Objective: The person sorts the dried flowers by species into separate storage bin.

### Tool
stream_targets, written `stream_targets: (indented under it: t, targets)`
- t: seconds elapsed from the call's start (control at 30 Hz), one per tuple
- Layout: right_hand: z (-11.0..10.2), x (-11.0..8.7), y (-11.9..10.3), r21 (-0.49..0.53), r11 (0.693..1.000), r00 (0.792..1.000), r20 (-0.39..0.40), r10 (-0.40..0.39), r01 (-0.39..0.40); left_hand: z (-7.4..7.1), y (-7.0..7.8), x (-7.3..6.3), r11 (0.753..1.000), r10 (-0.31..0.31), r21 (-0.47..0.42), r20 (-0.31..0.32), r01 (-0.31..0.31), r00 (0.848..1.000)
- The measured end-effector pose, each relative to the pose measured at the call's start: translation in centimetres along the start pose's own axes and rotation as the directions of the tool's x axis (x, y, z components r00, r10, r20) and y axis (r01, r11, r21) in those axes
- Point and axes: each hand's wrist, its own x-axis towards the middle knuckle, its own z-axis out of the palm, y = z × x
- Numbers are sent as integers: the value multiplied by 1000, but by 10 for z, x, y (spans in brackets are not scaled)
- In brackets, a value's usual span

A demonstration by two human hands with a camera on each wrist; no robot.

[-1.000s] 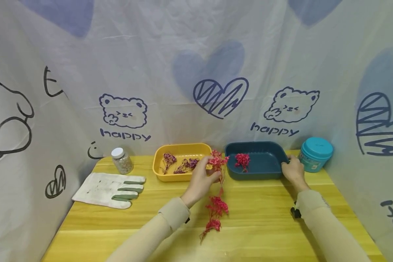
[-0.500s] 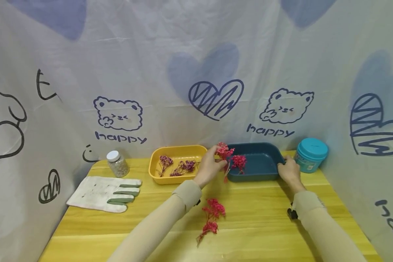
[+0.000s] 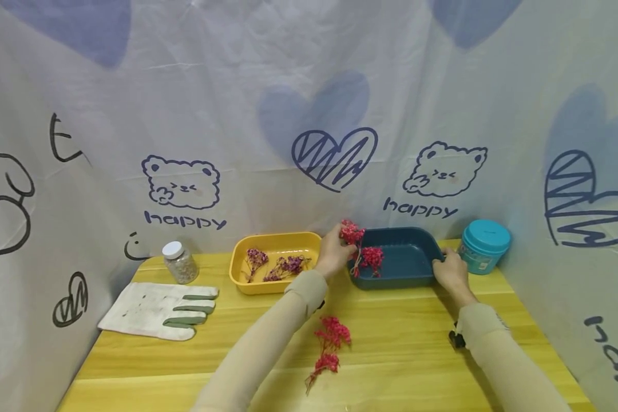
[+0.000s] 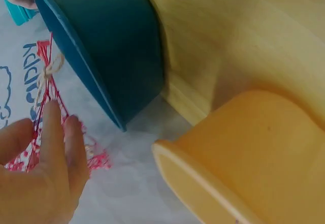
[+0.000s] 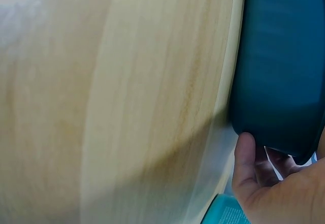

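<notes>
My left hand (image 3: 335, 254) pinches a sprig of pink dried flowers (image 3: 351, 232) over the left end of the dark blue tray (image 3: 422, 280). Twine binds its stems, seen in the left wrist view (image 4: 46, 74). Inside that tray lies another pink flower cluster (image 3: 373, 257). My right hand (image 3: 450, 272) grips the tray's right end; the right wrist view shows the thumb against its outer wall. Nearer to me, another pink dried flower sprig (image 3: 329, 346) lies on the table. The yellow tray (image 3: 247, 289), left of my left hand, holds purple dried flowers (image 3: 287, 266).
A white work glove (image 3: 149, 309) with green between its fingers lies at the left of the wooden table (image 3: 401, 355). Behind it stands a white-capped clear jar (image 3: 181, 266). A turquoise lidded tub (image 3: 484, 246) stands by my right hand. Printed cloth hangs behind.
My left hand has carried its pink flowers rightward, from between the trays to over the dark blue tray. The right hand has stayed on the tray's end. The head view has shifted slightly.
</notes>
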Motion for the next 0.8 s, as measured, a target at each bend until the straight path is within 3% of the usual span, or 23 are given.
stream_targets:
  t: [0.3, 0.43, 0.47, 0.57, 0.67, 0.73, 0.8]
  targets:
    - [1, 2, 0, 9, 1000, 1000, 10, 11, -11, 9, -6, 9, 979, 98, 189, -74, -82, 992]
    - [3, 1, 0, 5, 1000, 1000, 8, 10, -10, 17, -20, 14, 959, 154, 251, -76, -130, 985]
    - [3, 2, 0, 6, 1000, 1000, 8, 12, -12, 22, -33, 22, 949, 187, 271, -77, -160, 979]
    - [4, 2, 1, 6, 1000, 1000, 11, 10, -11, 29, -51, 33, 916, 233, 350, -72, -194, 970]
    - [3, 3, 1, 10, 1000, 1000, 12, 11, -11, 39, -73, 49, 856, 285, 468, -78, -217, 955]
    - [3, 3, 1, 12, 1000, 1000, 10, 12, -12, 39, -69, 47, 833, 270, 519, -75, -193, 960]
    - [3, 3, 1, 13, 1000, 1000, 10, 10, -11, 38, -64, 43, 827, 259, 533, -74, -182, 963]
